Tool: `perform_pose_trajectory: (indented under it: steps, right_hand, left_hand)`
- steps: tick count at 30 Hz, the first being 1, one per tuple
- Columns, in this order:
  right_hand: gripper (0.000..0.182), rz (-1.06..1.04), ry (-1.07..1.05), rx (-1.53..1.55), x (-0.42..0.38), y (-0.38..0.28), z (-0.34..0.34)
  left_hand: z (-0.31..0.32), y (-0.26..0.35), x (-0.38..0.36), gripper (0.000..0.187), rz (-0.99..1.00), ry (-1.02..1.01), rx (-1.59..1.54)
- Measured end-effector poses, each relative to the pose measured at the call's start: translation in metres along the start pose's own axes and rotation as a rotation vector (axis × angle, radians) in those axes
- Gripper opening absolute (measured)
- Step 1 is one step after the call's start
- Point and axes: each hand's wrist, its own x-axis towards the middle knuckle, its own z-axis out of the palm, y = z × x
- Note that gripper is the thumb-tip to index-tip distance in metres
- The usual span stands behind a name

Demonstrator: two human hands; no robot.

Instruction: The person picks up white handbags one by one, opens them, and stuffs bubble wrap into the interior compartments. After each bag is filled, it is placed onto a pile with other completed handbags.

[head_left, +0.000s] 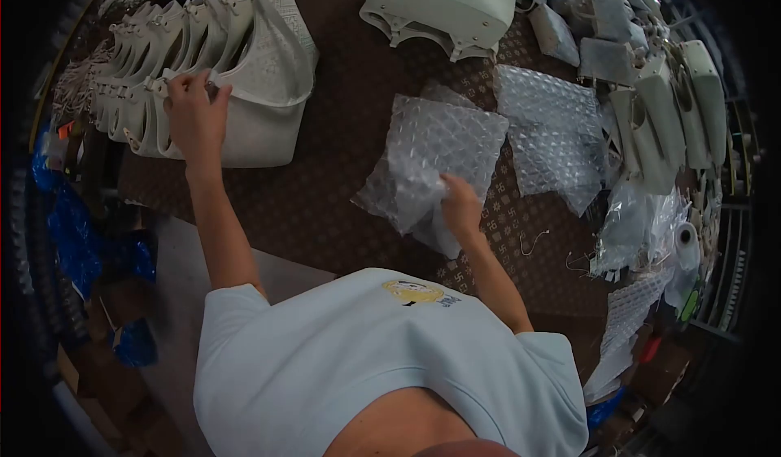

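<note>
My left hand (pixel 198 119) is at the top edge of the nearest white handbag (pixel 264 132) in a row at the far left, its bent fingers and thumb around the rim near a small metal fitting. That bag stands upright with its strap drooping over the side. My right hand (pixel 462 211) grips the lower edge of a clear bubble wrap sheet (pixel 443 144) near the middle of the table. Its fingertips are partly hidden by the crumpled plastic.
More bubble wrap (pixel 553 136) lies to the right. A white handbag (pixel 439 6) rests on its side at the back. Wrapped pouches (pixel 610 18) and pale bags (pixel 663 111) crowd the right edge, with clear plastic (pixel 639 225) below them. The table (pixel 325 189) is brown and patterned.
</note>
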Motion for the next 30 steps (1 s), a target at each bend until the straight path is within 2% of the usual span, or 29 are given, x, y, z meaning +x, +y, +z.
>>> perform_pose_trajectory:
  steps: [3,5,7,8,10,11,13,14,16,17,18,20,21,23,24,26,27,28,30]
  right_hand:
    - [0.051,-0.053,0.438,0.115,0.008,-0.008,-0.086]
    - [0.049,-0.149,0.713,-0.003,0.01,0.005,-0.151]
    - [0.051,-0.151,0.984,-0.115,0.007,0.032,-0.2]
    - [0.051,-0.145,0.988,-0.108,0.005,0.057,-0.214]
    - [0.053,0.029,0.855,-0.362,0.004,0.095,-0.233]
    - [0.053,0.024,0.857,-0.348,0.001,0.097,-0.23]
    - [0.062,0.482,0.282,-0.735,0.005,0.102,-0.224]
    - [0.062,0.458,0.31,-0.719,0.014,0.105,-0.22]
    - [0.071,0.263,0.292,-0.41,0.007,0.113,-0.208]
    - [0.071,0.072,0.288,-0.154,0.011,0.095,-0.21]
    - [0.072,-0.106,0.269,0.103,0.014,0.065,-0.214]
    - [0.074,-0.338,0.256,0.136,0.026,0.018,-0.229]
    - [0.074,-0.325,0.242,0.138,0.03,0.002,-0.232]
    - [0.073,-0.547,0.054,0.127,0.036,-0.016,-0.238]
    - [0.073,-0.535,0.029,0.128,0.036,-0.016,-0.244]
    - [0.067,-0.173,-0.475,0.036,0.036,-0.014,-0.252]
    - [0.049,-0.148,-0.392,0.026,0.032,-0.009,-0.253]
    - [0.049,-0.137,-0.404,0.028,0.03,-0.003,-0.251]
    - [0.033,-0.216,-0.09,-0.027,0.022,0.01,-0.242]
  left_hand:
    - [-0.002,0.026,-0.014,0.043,0.069,0.068,0.102]
    - [0.011,0.025,-0.023,0.038,0.056,0.154,0.161]
    - [0.033,0.015,-0.032,0.033,0.051,0.233,0.211]
    - [0.045,0.003,-0.036,0.032,0.029,0.208,0.188]
    - [0.038,0.002,-0.039,0.031,0.004,0.198,0.174]
    - [0.027,0.007,-0.042,0.03,0.016,0.146,0.127]
    - [0.011,0.017,-0.057,0.03,0.008,0.116,0.082]
    - [0.003,0.022,-0.071,0.028,0.099,0.105,0.035]
    - [-0.02,0.039,-0.113,0.021,0.317,0.081,-0.039]
    - [-0.036,0.05,-0.132,0.017,0.439,0.07,-0.067]
    - [-0.047,0.059,-0.148,0.017,0.441,0.05,-0.057]
    - [-0.061,0.08,-0.178,0.011,0.664,0.036,-0.238]
    - [-0.066,0.092,-0.19,0.011,0.663,0.016,-0.237]
    - [-0.071,0.116,-0.213,0.013,0.787,-0.077,-0.394]
    - [-0.07,0.127,-0.223,0.015,0.804,-0.138,-0.448]
    - [-0.059,0.133,-0.237,0.015,0.787,-0.194,-0.49]
    - [-0.055,0.136,-0.24,0.014,0.788,-0.216,-0.524]
    - [-0.055,0.138,-0.244,0.014,0.785,-0.233,-0.527]
    - [-0.067,0.143,-0.255,0.016,0.938,-0.27,-0.559]
